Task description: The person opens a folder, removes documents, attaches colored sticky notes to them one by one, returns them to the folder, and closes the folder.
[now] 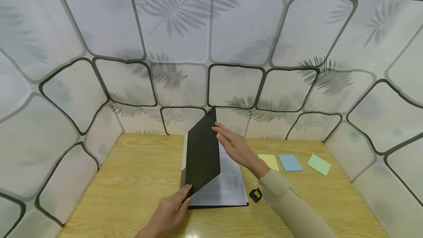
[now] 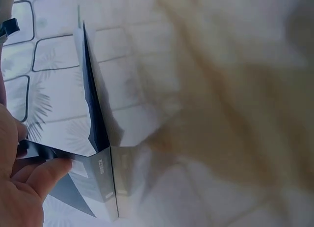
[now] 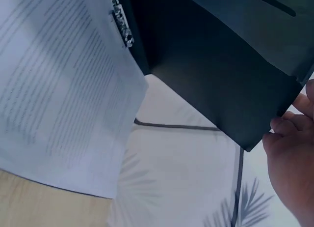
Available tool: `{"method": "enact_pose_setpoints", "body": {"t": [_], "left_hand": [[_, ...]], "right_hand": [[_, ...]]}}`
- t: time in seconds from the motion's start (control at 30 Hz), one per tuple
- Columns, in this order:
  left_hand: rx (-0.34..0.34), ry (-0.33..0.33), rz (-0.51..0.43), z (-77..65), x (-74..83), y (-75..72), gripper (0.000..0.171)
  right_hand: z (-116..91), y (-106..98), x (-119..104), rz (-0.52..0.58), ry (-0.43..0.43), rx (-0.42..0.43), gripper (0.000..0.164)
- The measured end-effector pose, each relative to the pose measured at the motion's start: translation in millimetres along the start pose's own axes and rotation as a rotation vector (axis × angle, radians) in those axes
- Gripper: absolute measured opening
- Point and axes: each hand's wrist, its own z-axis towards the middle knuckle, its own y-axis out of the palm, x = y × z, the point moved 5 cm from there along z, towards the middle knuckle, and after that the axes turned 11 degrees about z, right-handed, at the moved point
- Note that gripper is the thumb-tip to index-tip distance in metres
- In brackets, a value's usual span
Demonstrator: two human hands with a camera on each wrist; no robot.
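Observation:
A black file folder [image 1: 202, 150] stands half open on the wooden table, its cover raised at a slant over a stack of printed pages [image 1: 228, 179]. My left hand [image 1: 170, 208] pinches the folder's lower edge near the spine. In the left wrist view, a pale label shows on the spine [image 2: 100, 173]. My right hand [image 1: 236, 148] holds the free edge of the cover, fingers nearly straight and overlapping it. Seen from the right wrist, the inside of the cover [image 3: 211, 79] is black, and a metal clip [image 3: 121, 20] sits at the top of the pages [image 3: 64, 89].
Yellow [image 1: 268, 161], blue [image 1: 290, 162] and green [image 1: 318, 164] sticky notes lie in a row behind and right of the folder. A small black item with a yellow-green mark [image 1: 255, 195] is beside the pages. Patterned cloth walls [image 1: 181, 83] enclose the table [image 1: 142, 164].

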Motion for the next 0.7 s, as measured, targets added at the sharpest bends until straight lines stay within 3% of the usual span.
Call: {"method": "enact_pose_setpoints", "body": {"t": [0.3, 0.5, 0.6, 0.7], "left_hand": [[0.055, -0.13, -0.136, -4.8, -2.5, -5.3, 0.047], [0.122, -0.198, -0.186, -9.6, -5.2, -8.1, 0.052], [0.121, -0.284, -0.185, -13.5, -8.3, -9.3, 0.051], [0.088, -0.419, -0.181, -18.0, -11.9, -9.5, 0.046]], "right_hand": [[10, 2, -9, -0.077, -0.081, 0.049, 0.048], [-2, 0, 16, -0.194, 0.035, -0.003, 0.056], [-13, 1, 39, -0.262, 0.111, -0.043, 0.062], [-24, 2, 62, -0.304, 0.159, -0.064, 0.064]]}}
